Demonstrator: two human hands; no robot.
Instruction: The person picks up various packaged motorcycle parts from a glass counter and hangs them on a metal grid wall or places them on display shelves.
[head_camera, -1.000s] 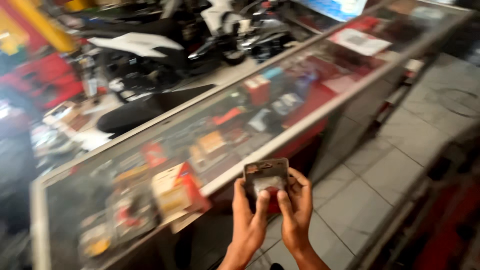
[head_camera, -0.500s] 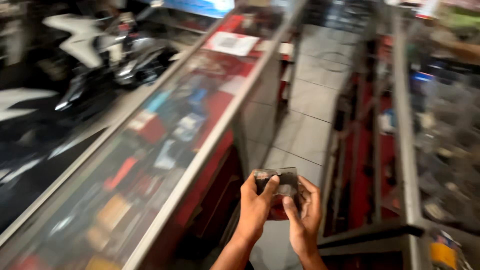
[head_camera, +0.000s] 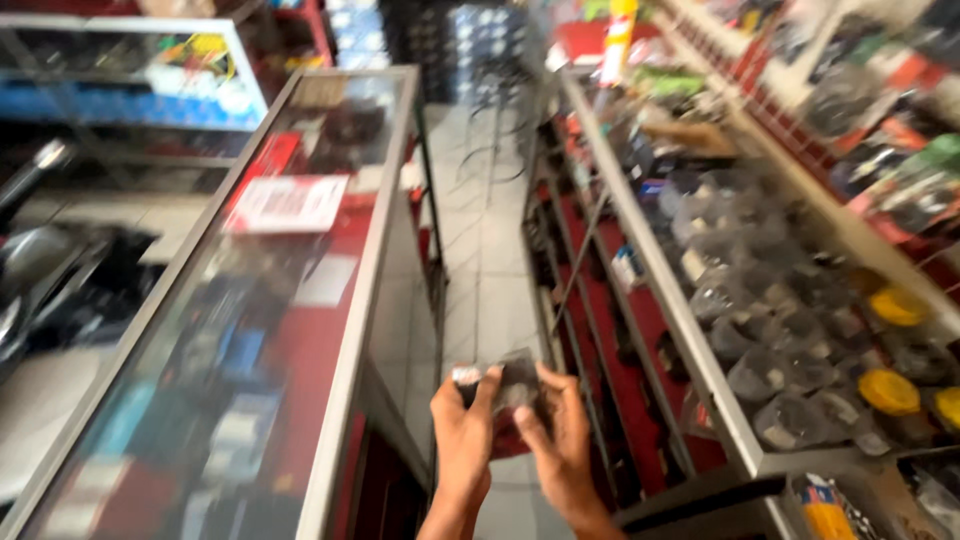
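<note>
Here the left hand (head_camera: 462, 430) and the right hand (head_camera: 562, 440) both grip a small dark packet (head_camera: 505, 385), held low over the tiled aisle floor (head_camera: 490, 260) between the glass display surface (head_camera: 300, 270) on the left and the shelves (head_camera: 700, 300) of bagged parts on the right. Steady thumbs on top should keep it level. The packet looks flat, dark and glossy, with a pale corner at left; blur hides finer detail.

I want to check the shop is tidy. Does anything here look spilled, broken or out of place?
Nothing stands out. Both hands hold a small dark packet over the tiled aisle; the picture is too blurred to judge the shelves.
</note>
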